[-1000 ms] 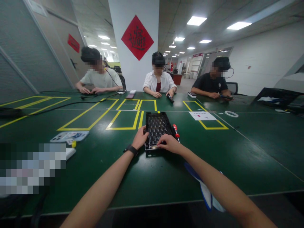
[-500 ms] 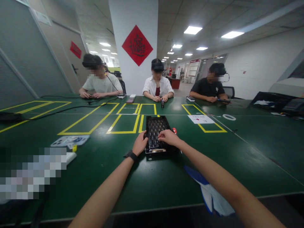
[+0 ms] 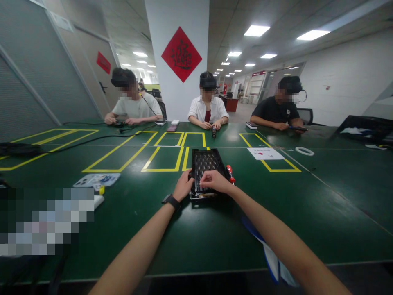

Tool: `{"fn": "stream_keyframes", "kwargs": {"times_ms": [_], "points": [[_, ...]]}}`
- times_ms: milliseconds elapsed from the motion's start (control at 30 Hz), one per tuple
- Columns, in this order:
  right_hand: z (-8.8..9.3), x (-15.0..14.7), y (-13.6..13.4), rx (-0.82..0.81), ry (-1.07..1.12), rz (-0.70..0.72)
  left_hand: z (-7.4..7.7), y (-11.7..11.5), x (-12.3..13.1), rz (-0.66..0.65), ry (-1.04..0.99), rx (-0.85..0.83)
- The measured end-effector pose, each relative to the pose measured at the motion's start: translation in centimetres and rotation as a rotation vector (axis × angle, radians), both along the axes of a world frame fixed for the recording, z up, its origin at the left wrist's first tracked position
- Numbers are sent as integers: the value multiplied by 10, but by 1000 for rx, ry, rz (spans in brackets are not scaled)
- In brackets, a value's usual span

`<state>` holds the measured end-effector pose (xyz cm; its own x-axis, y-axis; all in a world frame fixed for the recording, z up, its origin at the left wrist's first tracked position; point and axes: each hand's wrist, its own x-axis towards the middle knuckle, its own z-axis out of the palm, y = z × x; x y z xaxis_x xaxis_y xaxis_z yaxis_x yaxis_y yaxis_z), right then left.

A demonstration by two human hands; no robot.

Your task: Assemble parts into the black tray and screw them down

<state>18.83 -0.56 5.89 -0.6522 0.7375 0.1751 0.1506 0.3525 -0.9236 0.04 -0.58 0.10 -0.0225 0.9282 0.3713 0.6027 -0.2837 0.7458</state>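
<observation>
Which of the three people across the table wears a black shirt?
The person farthest right in view; the other two wear white or pale tops.

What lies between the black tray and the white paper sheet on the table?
In the head view, a red-handled screwdriver lies just right of the black tray; the rest up to the white paper sheet is bare green table.

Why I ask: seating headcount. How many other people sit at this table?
3, along the far edge: person in a pale T-shirt at left, person in a white shirt mid-table, person in black at right. Others may sit out of view.
</observation>
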Motion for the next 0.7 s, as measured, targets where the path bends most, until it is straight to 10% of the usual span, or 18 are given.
{"fn": "stream_keyframes", "kwargs": {"times_ms": [700], "points": [[-15, 9, 10, 230, -93, -149, -1, 2, -3, -41, 54, 3]]}}
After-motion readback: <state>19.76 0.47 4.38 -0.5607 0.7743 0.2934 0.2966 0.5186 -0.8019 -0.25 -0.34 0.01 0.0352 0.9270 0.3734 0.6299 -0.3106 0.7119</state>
